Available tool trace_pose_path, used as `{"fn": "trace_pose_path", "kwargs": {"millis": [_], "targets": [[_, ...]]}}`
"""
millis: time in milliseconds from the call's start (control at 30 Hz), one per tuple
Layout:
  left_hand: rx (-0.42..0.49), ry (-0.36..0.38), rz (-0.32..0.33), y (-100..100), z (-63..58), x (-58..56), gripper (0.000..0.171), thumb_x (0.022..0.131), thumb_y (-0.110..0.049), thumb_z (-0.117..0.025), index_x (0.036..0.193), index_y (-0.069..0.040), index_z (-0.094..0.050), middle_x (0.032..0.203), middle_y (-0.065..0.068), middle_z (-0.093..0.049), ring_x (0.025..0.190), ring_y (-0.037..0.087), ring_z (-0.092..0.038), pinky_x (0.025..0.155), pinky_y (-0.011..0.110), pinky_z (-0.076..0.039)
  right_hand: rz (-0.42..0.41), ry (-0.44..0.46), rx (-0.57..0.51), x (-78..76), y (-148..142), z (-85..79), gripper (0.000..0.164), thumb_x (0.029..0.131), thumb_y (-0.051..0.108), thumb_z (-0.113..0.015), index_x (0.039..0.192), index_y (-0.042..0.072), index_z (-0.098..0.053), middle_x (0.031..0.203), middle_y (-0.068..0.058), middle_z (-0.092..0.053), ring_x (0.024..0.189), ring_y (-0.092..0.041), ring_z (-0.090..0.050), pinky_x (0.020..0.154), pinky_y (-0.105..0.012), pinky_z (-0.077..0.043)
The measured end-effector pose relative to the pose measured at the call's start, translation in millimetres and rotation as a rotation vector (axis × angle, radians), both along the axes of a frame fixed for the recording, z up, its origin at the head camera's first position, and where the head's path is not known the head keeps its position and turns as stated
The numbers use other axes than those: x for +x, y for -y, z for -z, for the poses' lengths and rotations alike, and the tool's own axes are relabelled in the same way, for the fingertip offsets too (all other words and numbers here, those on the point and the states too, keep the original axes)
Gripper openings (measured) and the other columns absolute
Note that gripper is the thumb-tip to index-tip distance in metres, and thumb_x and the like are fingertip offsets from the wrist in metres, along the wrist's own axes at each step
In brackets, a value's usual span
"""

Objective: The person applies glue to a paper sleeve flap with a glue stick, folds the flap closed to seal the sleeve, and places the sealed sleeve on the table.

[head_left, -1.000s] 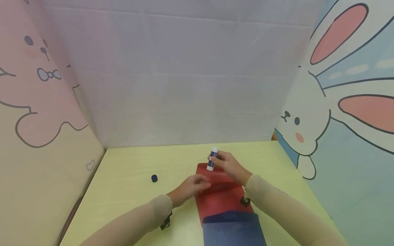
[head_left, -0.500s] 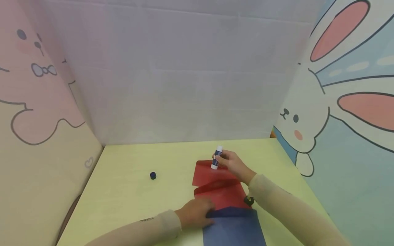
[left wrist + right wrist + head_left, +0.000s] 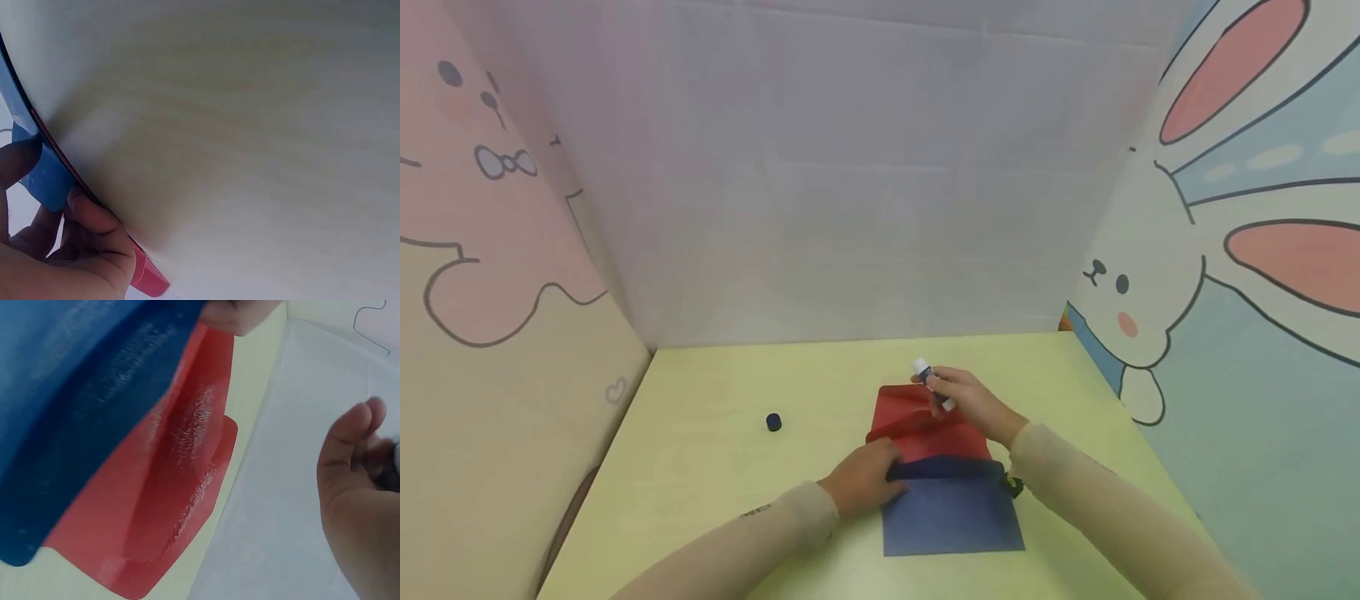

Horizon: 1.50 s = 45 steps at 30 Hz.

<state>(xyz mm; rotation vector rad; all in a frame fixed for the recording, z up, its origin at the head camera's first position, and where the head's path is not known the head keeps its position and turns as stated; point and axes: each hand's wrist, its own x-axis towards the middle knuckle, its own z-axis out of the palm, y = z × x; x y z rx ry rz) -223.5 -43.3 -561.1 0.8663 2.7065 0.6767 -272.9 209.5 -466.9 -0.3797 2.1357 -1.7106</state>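
Note:
My left hand (image 3: pixel 859 479) pinches the left edge of a blue envelope (image 3: pixel 951 517), near its raised flap. In the left wrist view the thumb lies on the blue paper (image 3: pixel 53 175) and the other fingers are behind it. The blue envelope overlaps a red envelope (image 3: pixel 940 442), which overlaps another red one (image 3: pixel 897 404) farther back. Shiny streaks show on the flaps in the right wrist view. Above the envelopes, my right hand (image 3: pixel 976 406) holds an uncapped-looking glue stick (image 3: pixel 924 372), tilted; it is mostly cut off in the right wrist view.
A small dark cap (image 3: pixel 773 422) stands on the pale yellow table (image 3: pixel 715 475) to the left. A white sheet (image 3: pixel 850 250) hangs behind, and printed cartoon panels (image 3: pixel 1247 350) flank both sides. A small dark object (image 3: pixel 1013 485) shows by the right cuff.
My left hand let go of the red paper, came back to the blue envelope and slid it forward over the red ones. The glue stick has tipped over to the left in my right hand.

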Motion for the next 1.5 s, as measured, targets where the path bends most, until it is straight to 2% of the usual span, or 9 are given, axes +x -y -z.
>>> {"fn": "trace_pose_path", "kwargs": {"millis": [133,200,267,367,500,733,1067,1233,1500], "targets": [[0.012,-0.001,-0.048,4.2,1.2,-11.5,0.029,0.103,-0.031,-0.093,0.121,-0.013,-0.08,0.106,-0.003,-0.071,0.093,0.009,-0.062,0.094,0.034,-0.062,-0.062,-0.047,0.176,1.9,0.1,1.6,0.046,0.119,0.022,-0.063,0.157,-0.004,-0.065,0.087,-0.002,-0.065,0.073,-0.015,-0.06,0.075,-0.032,-0.056],[0.018,-0.002,-0.069,5.6,1.0,-15.6,0.03,0.103,-0.03,-0.093,0.122,-0.011,-0.079,0.107,-0.002,-0.072,0.094,0.012,-0.063,0.095,0.036,-0.062,-0.088,-0.078,0.288,3.0,1.1,4.5,0.041,0.114,0.022,-0.07,0.149,0.002,-0.069,0.088,-0.002,-0.066,0.07,-0.015,-0.061,0.07,-0.031,-0.055],[0.013,-0.009,-0.082,6.1,2.1,-18.8,0.03,0.103,-0.03,-0.093,0.121,-0.01,-0.078,0.107,-0.001,-0.071,0.094,0.013,-0.062,0.095,0.037,-0.062,-0.126,-0.105,0.403,5.0,2.1,7.4,0.03,0.108,0.024,-0.077,0.133,0.008,-0.074,0.087,-0.003,-0.067,0.067,-0.015,-0.063,0.068,-0.03,-0.056],[0.007,-0.01,-0.092,5.6,3.5,-21.7,0.03,0.104,-0.03,-0.092,0.119,-0.009,-0.078,0.105,-0.001,-0.071,0.092,0.013,-0.062,0.091,0.036,-0.06,-0.212,-0.184,0.57,7.8,4.1,13.0,0.017,0.1,0.027,-0.084,0.112,0.016,-0.079,0.092,0.004,-0.074,0.076,-0.011,-0.066,0.074,-0.031,-0.057],[-0.004,-0.013,-0.094,4.2,5.4,-24.7,0.029,0.105,-0.031,-0.091,0.119,-0.01,-0.079,0.101,-0.002,-0.068,0.09,0.013,-0.059,0.086,0.033,-0.055,-0.287,-0.282,0.709,11.7,7.9,21.0,0.012,0.095,0.029,-0.089,0.102,0.02,-0.083,0.095,0.009,-0.08,0.087,-0.009,-0.068,0.084,-0.033,-0.06],[0.002,-0.007,-0.093,2.8,2.6,-25.0,0.028,0.105,-0.031,-0.091,0.12,-0.01,-0.079,0.098,-0.003,-0.066,0.089,0.014,-0.058,0.084,0.032,-0.052,-0.264,-0.235,0.761,16.3,9.5,32.4,0.02,0.092,0.028,-0.093,0.103,0.015,-0.082,0.094,0.006,-0.079,0.084,-0.013,-0.071,0.083,-0.038,-0.064],[0.0,-0.01,-0.073,3.9,0.3,-21.0,0.025,0.105,-0.03,-0.09,0.117,-0.01,-0.078,0.097,-0.003,-0.065,0.088,0.013,-0.056,0.083,0.032,-0.052,-0.255,-0.255,0.761,20.3,10.6,44.0,0.016,0.091,0.023,-0.091,0.1,0.015,-0.08,0.091,0.006,-0.078,0.081,-0.012,-0.07,0.081,-0.035,-0.064],[-0.013,-0.016,-0.064,4.0,0.7,-20.4,0.026,0.105,-0.03,-0.091,0.117,-0.011,-0.078,0.098,-0.003,-0.066,0.088,0.012,-0.056,0.084,0.031,-0.052,-0.261,-0.246,0.788,23.6,13.1,47.2,0.013,0.093,0.021,-0.089,0.101,0.015,-0.081,0.086,0.007,-0.077,0.08,-0.014,-0.07,0.08,-0.035,-0.063],[-0.009,0.007,-0.08,3.7,-5.3,-17.6,0.027,0.106,-0.029,-0.09,0.12,-0.01,-0.079,0.1,-0.002,-0.069,0.091,0.014,-0.058,0.087,0.032,-0.054,-0.244,-0.222,0.804,24.0,12.8,47.1,0.016,0.093,0.02,-0.092,0.102,0.013,-0.079,0.089,0.005,-0.077,0.081,-0.016,-0.07,0.083,-0.04,-0.065]]}}
